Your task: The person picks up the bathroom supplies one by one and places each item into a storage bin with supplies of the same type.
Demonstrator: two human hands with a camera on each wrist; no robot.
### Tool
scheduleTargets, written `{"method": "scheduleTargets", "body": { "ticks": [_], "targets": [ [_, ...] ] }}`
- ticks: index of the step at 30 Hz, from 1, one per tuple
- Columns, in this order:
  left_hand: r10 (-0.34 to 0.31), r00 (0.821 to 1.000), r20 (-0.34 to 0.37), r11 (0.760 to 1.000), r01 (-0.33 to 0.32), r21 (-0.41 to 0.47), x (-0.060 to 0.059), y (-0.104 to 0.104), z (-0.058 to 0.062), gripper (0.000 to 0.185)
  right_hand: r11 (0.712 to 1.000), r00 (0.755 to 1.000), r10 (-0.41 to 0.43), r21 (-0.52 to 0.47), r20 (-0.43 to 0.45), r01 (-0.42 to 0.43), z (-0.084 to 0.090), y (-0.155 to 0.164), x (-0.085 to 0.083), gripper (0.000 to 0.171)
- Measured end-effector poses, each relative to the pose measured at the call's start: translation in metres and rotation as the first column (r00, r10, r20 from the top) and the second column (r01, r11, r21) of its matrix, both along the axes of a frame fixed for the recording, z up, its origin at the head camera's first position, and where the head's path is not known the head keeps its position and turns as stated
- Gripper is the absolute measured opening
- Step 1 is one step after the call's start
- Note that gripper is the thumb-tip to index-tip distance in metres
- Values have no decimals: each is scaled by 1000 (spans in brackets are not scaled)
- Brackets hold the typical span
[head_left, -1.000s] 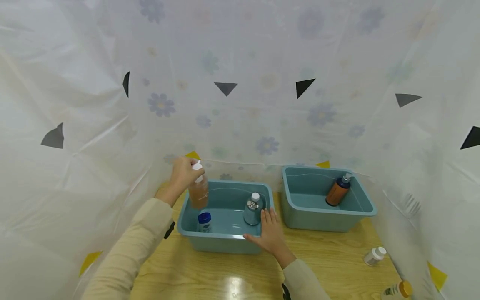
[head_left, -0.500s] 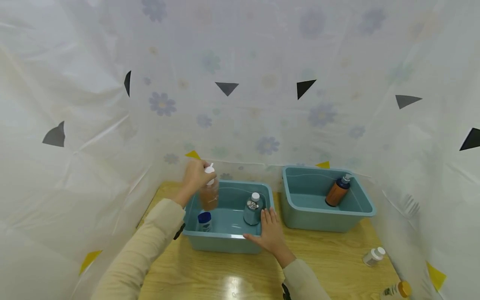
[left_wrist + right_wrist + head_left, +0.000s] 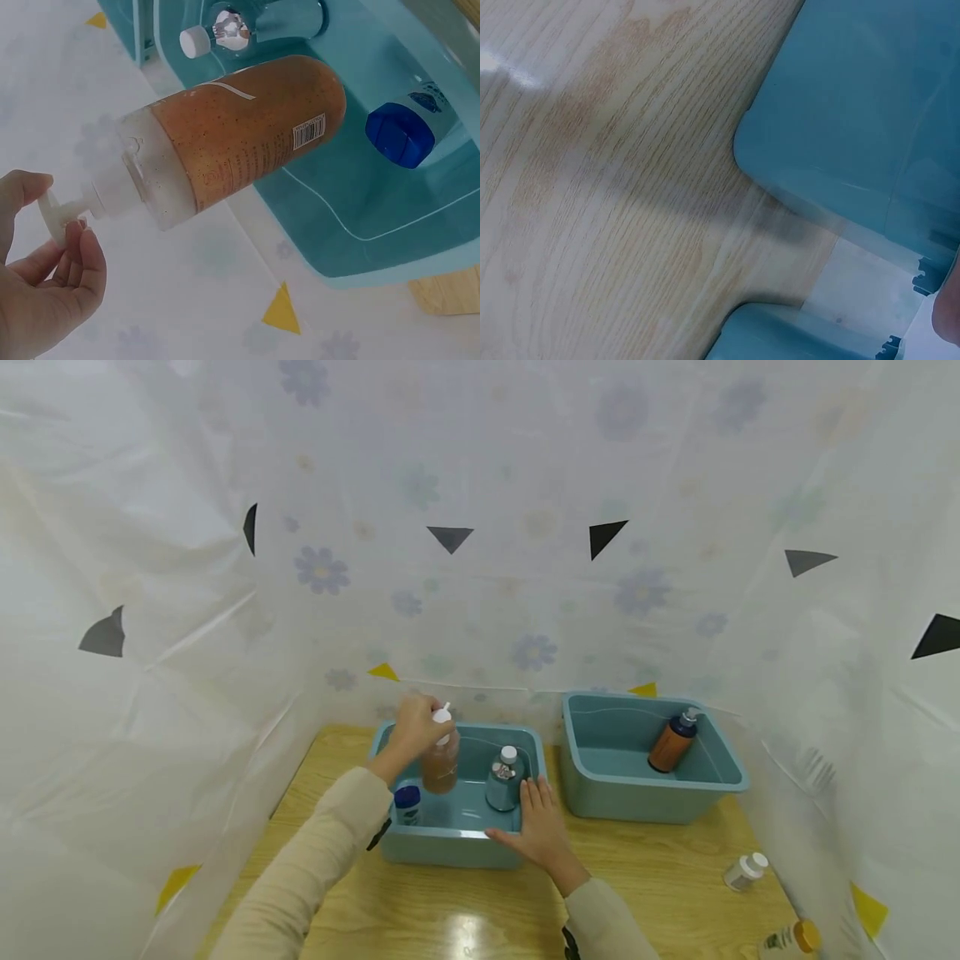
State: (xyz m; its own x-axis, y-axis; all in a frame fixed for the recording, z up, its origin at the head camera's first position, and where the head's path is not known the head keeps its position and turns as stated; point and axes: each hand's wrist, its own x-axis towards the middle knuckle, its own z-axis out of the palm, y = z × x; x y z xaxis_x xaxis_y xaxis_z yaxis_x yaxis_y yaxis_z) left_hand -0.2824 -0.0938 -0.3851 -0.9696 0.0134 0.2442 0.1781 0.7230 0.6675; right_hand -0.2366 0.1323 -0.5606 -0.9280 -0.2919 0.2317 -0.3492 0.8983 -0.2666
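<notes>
Amber contents show through the pump bottle (image 3: 440,766) that I watch from here, hanging from the left hand (image 3: 414,725) over the teal tub (image 3: 450,848). Thumb and fingertips pinch its white pump head (image 3: 118,187), so the bottle drops directly below that hand, its long axis close to upright. I cannot tell whether its base touches the tub floor. In the head view it hangs between a blue-capped jar (image 3: 407,807) and a white-capped clear bottle (image 3: 503,785). The left is plainly the nearer hand; the right hand (image 3: 542,831) rests on the tub's right rim, fingers straight, holding nothing. Against half a second ago, I see the pump bottle and left hand farther right, closer to the clear bottle, while the right hand lies as it did.
</notes>
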Motion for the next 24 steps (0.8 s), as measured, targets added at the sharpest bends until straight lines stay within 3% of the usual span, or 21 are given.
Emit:
{"method": "scheduleTargets", "body": {
  "ticks": [11, 17, 24],
  "targets": [
    [-41, 994, 105, 999, 40, 12, 1, 15, -22, 8, 1000, 1000, 6, -23, -6, -7, 0, 0, 0, 119],
    [-44, 989, 144, 996, 54, -68, 2, 17, -29, 14, 1000, 1000, 9, -20, -12, -9, 1, -1, 1, 117],
    [-108, 984, 144, 981, 128, -143, 5, 19, -38, 10, 1000, 1000, 6, -2, -13, -6, 3, -1, 2, 115]
  ]
}}
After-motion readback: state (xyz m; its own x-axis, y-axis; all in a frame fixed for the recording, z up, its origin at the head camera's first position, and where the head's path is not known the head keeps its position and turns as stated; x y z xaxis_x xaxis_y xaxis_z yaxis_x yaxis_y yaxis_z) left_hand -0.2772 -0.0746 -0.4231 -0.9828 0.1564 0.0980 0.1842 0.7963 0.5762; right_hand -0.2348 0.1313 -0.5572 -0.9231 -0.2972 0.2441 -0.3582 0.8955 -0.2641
